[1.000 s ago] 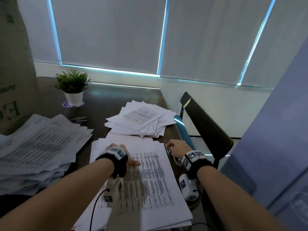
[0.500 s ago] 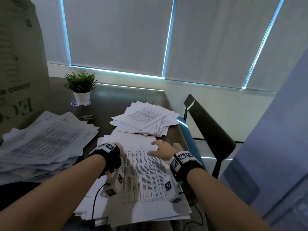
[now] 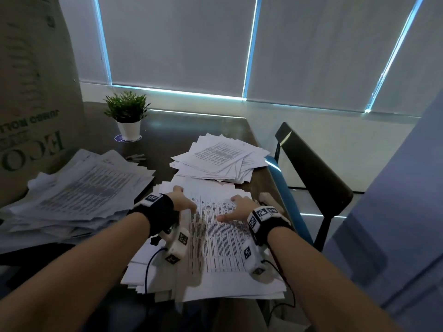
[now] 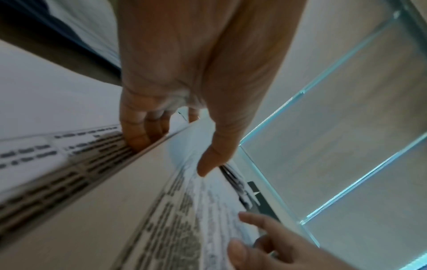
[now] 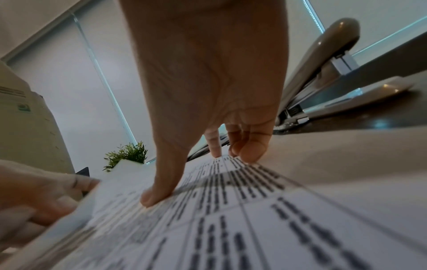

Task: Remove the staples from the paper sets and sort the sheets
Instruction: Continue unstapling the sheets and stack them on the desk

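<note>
Dark table [image 3: 167, 130] carries 3 paper piles. Nearest pile [image 3: 215, 271] at the table's near edge, by its right side. My left hand [image 3: 178, 200] grips the top sheet's left edge, fingers curled under. My right hand [image 3: 236, 208] lies flat on it, fingers spread. Stapler [image 5: 323, 76] beside it.

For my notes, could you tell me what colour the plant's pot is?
White pot; the head view shows it best.
</note>
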`<state>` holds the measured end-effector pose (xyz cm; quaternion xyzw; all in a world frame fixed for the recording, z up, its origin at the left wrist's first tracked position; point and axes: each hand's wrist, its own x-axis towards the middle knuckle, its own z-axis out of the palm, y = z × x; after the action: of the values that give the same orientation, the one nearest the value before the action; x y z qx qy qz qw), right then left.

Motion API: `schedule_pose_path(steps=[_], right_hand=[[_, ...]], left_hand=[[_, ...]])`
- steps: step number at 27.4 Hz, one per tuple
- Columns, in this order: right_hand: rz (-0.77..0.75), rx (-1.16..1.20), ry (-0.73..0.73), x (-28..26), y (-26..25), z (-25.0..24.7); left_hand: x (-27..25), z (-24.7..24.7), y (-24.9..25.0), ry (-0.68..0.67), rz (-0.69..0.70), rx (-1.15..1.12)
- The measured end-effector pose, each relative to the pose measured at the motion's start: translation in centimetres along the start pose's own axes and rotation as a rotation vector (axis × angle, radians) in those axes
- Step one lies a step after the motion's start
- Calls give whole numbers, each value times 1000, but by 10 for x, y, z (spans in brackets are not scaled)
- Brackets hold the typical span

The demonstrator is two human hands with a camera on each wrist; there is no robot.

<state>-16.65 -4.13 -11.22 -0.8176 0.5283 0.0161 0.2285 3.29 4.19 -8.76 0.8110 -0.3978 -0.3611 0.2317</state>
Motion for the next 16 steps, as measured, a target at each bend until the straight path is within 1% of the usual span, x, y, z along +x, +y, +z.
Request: schedule_pose_path(steps=[1,3,4,5,6,8,9,10,12,16], right_hand=[[-3,16,0,0,1,0],[-7,50,-6,1,2,0],[-5,66,-9,1,2,0],[-3,78,-10,1,3,-1],[-3,87,-7,1,3,-1],[-4,97,-1,-1,2,-2],[-7,97,4,-2,2,-3],[-8,100,7,-3,1,-2],[-4,111,11,-3,1,-2],[-7,111,12,-5,1,-2]], left_hand=[[1,-2,-4,-39,-28,-55],[0,-3,-7,-175,-76,-270],[-1,-2,-8,-208,-80,-325],[0,1,-8,-194,-74,-305],[-1,2,-7,-147,-54,-216],[-4,5,-4,-29,11,87],[-7,5,-1,14,49,221],[-9,5,2,27,75,300],[-10,7,6,29,92,315],[-3,9,11,-18,97,194]])
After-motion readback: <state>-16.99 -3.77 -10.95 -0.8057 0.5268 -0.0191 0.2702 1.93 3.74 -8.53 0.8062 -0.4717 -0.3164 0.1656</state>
